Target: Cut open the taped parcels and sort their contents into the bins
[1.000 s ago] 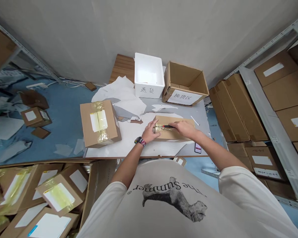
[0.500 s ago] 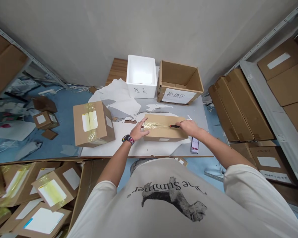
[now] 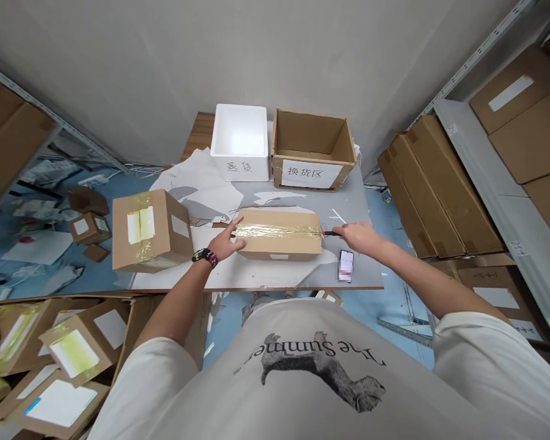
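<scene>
A long cardboard box (image 3: 279, 244) lies on the paper-covered table, with clear yellowish tape running along its top seam. My left hand (image 3: 223, 243) grips its left end, thumb and fingers spread over the edge. In my closed right hand (image 3: 357, 235) is a black and red utility knife (image 3: 332, 233), whose tip is at the right end of the taped seam. A phone (image 3: 346, 266) with a lit screen lies just below my right hand.
Left of my left hand stands a taped carton (image 3: 176, 244). A white foam box (image 3: 241, 168) and an open cardboard bin (image 3: 314, 174), both with handwritten labels, are at the back. Parcels (image 3: 62, 400) fill a large container at lower left. Shelves with cartons (image 3: 421, 183) stand at right.
My right hand has drawn the knife rightward along the seam, from the top of the box to its right end. My left hand stays at the left end. The camera view has shifted.
</scene>
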Motion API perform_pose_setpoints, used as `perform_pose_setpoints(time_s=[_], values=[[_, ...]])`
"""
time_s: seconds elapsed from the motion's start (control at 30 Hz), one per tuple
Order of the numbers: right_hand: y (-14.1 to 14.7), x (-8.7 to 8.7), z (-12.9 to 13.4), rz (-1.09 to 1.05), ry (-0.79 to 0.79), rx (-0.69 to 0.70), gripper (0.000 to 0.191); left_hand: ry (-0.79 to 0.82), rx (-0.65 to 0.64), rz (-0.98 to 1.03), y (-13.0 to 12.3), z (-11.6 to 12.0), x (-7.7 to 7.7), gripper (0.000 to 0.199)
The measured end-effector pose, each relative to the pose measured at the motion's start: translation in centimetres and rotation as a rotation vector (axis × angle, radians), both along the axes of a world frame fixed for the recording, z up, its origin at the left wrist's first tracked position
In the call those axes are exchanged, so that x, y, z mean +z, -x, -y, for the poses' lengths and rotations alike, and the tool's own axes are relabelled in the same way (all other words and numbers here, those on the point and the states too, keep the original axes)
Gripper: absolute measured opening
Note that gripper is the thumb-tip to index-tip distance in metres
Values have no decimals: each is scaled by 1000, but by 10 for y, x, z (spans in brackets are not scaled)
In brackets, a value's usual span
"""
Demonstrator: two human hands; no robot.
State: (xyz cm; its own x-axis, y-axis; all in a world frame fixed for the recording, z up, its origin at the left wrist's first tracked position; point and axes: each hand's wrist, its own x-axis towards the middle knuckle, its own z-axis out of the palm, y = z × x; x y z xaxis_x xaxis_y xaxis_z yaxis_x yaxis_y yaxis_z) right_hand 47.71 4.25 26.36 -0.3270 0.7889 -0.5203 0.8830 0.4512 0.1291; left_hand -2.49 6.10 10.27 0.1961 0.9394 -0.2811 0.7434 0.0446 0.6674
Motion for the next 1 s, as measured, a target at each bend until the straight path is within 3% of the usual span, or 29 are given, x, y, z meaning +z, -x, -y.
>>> perform_pose_setpoints(time_s=[0.33, 0.5, 0.6, 0.73, 0.87, 1.0], values=[[-30, -8, 6, -56, -14, -12, 55, -2, -11, -24, -1, -2, 9, 110], [-87, -5, 28, 73, -1, -181, 49, -50, -36, 7, -2, -1, 7, 106], [-107, -5, 50, 4, -50, -300, 48, -197, -55, -33, -6, -2, 9, 100], [-85, -19, 65, -231, -139, -455, 51, -404, -55, -214, -33, -15, 21, 88], [-42, -47, 57, -491, -179, -543, 50, -389, -310, -156, -96, -35, 30, 80], [-13, -75, 47, -745, -235, -616, 52, -380, -389, -123, -148, -49, 25, 77]])
